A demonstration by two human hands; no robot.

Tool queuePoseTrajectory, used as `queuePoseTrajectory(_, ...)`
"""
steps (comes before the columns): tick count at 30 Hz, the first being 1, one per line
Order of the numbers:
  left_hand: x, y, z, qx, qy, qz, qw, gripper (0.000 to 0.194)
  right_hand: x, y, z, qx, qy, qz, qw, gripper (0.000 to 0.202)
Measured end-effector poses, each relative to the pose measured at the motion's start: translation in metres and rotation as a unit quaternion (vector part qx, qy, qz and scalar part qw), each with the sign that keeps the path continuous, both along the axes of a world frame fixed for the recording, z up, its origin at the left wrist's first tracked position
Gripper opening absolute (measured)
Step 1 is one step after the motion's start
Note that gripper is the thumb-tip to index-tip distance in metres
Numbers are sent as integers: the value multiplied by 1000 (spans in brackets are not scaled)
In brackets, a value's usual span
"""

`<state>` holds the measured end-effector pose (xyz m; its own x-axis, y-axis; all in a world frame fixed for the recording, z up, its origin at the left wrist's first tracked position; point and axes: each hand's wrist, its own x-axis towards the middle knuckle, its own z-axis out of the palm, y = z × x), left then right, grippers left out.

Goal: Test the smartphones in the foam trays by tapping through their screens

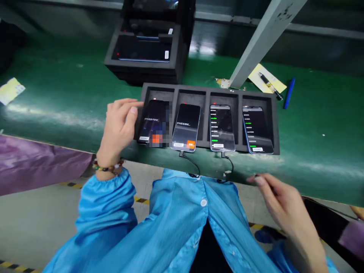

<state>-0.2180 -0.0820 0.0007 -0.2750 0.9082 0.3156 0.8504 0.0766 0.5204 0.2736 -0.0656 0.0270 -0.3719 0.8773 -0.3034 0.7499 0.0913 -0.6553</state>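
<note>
A black foam tray [274, 131] holds several phones side by side in its compartments, each tilted over the front rim. At the left end, my left hand [119, 127] is open and empty, its index fingertip at the tray's edge beside the leftmost phone [150, 123]. The second phone [186, 127] and the third phone [222, 127] each have a short black cable [192, 161] plugged in at the bottom. The rightmost phone [257, 129] shows a list with green lines. Below it, my right hand [284, 201] is closed in a pinch on something small and dark.
Behind stands a stack of black foam trays [142, 68] with more phones. A grey metal post [256, 41] rises behind the tray. Yellow paper [263, 74], a pen [270, 85] and a blue pen [289, 93] lie right on the green table [327, 132]. Purple sleeves [42, 163] of people show at both sides.
</note>
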Motion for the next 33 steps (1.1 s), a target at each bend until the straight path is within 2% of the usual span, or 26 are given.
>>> queuePoseTrajectory(2,-18,22,-5,-30,-6,-33,999,54,-31,-16,24,-76,32,154,985,44)
queuePoseTrajectory(3,-25,35,-9,-43,-9,-51,998,59,-52,-23,30,-74,41,217,973,41)
queuePoseTrajectory(4,-31,49,-13,-51,-12,-58,997,65,-76,-29,32,-57,54,277,958,42)
queuePoseTrajectory(6,-40,74,-24,-78,-19,-74,994,77,-129,-39,23,-40,64,380,922,41)
queuePoseTrajectory(8,-45,91,-36,-77,-27,-89,993,84,-182,-41,6,-4,13,419,908,38)
queuePoseTrajectory(10,-47,100,-48,-50,-38,-93,994,86,-225,-37,-10,48,-62,419,905,41)
queuePoseTrajectory(13,-49,106,-61,-60,-40,-93,993,89,-263,-28,-24,105,-119,394,905,49)
queuePoseTrajectory(17,-50,106,-68,-82,-36,-93,992,86,-277,-21,-30,133,-142,380,904,50)
queuePoseTrajectory(24,-39,90,-57,20,-72,-114,991,62,-282,-26,-37,144,-160,356,909,47)
queuePoseTrajectory(33,-39,91,-60,31,-85,-105,990,67,-289,-29,-36,115,-170,333,920,44)
